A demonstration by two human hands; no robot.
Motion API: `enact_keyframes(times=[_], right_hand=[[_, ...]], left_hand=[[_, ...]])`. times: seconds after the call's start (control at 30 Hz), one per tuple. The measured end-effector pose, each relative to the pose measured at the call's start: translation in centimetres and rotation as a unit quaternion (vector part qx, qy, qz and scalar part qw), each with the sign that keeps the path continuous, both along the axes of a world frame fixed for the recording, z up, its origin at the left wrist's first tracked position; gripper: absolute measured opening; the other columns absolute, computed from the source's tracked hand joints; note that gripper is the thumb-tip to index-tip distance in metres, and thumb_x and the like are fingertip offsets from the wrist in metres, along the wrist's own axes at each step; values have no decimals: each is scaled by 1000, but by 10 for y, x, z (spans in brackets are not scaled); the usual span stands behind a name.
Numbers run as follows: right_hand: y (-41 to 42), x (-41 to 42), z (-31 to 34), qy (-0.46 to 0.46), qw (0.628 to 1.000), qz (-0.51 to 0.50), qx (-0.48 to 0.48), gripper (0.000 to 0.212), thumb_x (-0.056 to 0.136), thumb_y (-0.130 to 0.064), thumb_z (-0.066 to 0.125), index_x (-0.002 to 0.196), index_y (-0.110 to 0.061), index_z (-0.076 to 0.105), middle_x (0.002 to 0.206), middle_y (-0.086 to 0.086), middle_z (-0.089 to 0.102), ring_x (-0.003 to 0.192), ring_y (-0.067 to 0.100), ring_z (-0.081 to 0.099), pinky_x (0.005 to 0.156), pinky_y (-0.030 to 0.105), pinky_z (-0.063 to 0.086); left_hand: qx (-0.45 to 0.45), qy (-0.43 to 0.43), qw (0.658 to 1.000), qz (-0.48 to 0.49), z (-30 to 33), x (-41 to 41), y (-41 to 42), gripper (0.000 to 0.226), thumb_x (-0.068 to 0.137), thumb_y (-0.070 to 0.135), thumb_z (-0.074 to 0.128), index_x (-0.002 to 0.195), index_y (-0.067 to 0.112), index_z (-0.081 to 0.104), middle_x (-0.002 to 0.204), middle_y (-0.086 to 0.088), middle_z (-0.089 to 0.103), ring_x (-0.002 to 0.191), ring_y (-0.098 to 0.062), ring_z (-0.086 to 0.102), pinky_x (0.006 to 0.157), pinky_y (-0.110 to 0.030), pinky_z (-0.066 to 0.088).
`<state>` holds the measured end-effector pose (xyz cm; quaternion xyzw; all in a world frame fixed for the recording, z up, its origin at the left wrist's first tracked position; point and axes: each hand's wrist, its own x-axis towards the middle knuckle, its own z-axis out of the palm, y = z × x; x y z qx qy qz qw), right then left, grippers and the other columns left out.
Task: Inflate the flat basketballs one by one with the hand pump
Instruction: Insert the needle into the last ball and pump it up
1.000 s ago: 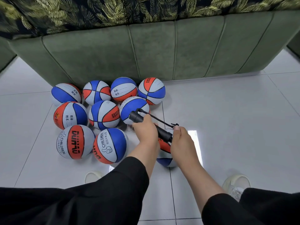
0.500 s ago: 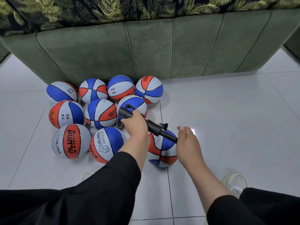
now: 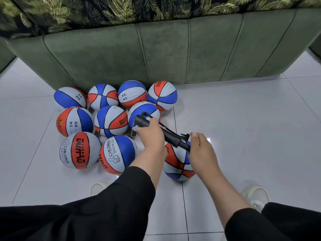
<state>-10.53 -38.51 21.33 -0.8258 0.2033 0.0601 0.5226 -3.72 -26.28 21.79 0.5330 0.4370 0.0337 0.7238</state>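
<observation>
The black hand pump slants over a red, white and blue basketball on the floor tiles, just right of nine clustered balls against the green sofa. The left hand grips its handle end, while the right hand holds the lower end against the ball.

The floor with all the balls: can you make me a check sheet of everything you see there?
Surface: white tiled floor, glossy, with a bright glare spot.
Job's things: nine balls bunched by the sofa; one more ball apart, under the black pump.
Clutter: nothing seen.
Hands: left hand grips the pump handle; right hand holds the pump's lower end at the ball, fingers hidden.
Cables: thin black hose along the pump.
Surroundings: green sofa with a leaf-print cover; pale shoes and black sleeves at the bottom.
</observation>
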Motion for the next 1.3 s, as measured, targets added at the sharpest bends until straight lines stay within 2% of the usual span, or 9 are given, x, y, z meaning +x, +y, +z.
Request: enact_keyframes(times=[0.17, 0.27, 0.4, 0.57, 0.77, 0.93, 1.03, 1.13, 1.3], right_hand=[[-17, -5, 0, 2, 1000, -18, -4, 29, 110, -37, 32, 114, -26, 58, 96, -4, 63, 90, 29, 64, 72, 32, 40], [-15, -1, 1, -2, 1000, -23, -1, 27, 110, -34, 30, 109, -26, 56, 99, 0, 61, 89, 26, 59, 73, 31, 35], [-4, 1, 1, 7, 1000, -20, -1, 36, 111, -30, 28, 119, -15, 60, 89, -7, 51, 92, 19, 46, 71, 25, 29], [9, 7, 3, 10, 1000, -8, 7, 38, 111, -33, 27, 120, -16, 60, 102, 2, 63, 98, 28, 57, 79, 34, 40], [9, 6, 5, -9, 1000, 10, 8, 33, 109, -38, 30, 111, -20, 58, 91, 2, 63, 89, 31, 61, 73, 33, 39], [-15, 0, 5, -4, 1000, -14, 0, 29, 110, -37, 33, 118, -25, 58, 102, -5, 60, 96, 21, 57, 78, 28, 35], [-18, -1, 4, 1, 1000, -19, 0, 35, 110, -36, 32, 121, -19, 61, 92, -9, 58, 90, 22, 57, 76, 31, 36], [-14, 1, 3, 7, 1000, -21, -5, 37, 111, -32, 29, 121, -16, 60, 97, -3, 55, 93, 19, 49, 78, 29, 33], [3, 5, 5, 12, 1000, -11, -7, 37, 111, -32, 28, 118, -16, 60, 93, -3, 58, 94, 26, 54, 78, 34, 38]], left_hand=[[5, -1, 1000, 28, 1, 12, 16, 39, 89, 25, 63, 124, 14, 50, 95, -5, 64, 81, -22, 62, 91, -46, 60], [-4, -6, 999, 34, 7, 11, 9, 35, 93, 20, 60, 125, 10, 50, 91, -5, 61, 76, -21, 59, 78, -39, 57], [-2, -2, 1000, 25, 6, 2, -6, 23, 96, 17, 58, 118, 11, 52, 84, -3, 58, 68, -17, 55, 62, -29, 50], [-15, -9, 1000, 14, 5, -8, -19, 15, 95, 14, 58, 102, 26, 51, 90, -4, 61, 72, -16, 58, 66, -30, 51], [-8, -5, 1000, -6, 6, 0, -8, 12, 96, 16, 59, 106, 18, 52, 87, -4, 58, 71, -17, 55, 69, -32, 55], [-15, 12, 999, 33, -1, 12, 17, 31, 93, 21, 61, 122, 11, 54, 92, -5, 62, 74, -20, 60, 76, -38, 59], [-12, 11, 999, 52, -1, 15, 21, 28, 91, 22, 61, 117, 13, 56, 93, -6, 65, 73, -20, 60, 67, -35, 57], [-20, 5, 999, 44, 1, 10, 10, 34, 95, 21, 59, 127, 11, 52, 90, -4, 60, 71, -19, 57, 69, -34, 55], [-26, 9, 999, 20, 4, 0, -13, 26, 95, 19, 58, 120, 15, 52, 93, -5, 63, 71, -16, 59, 63, -29, 53]])
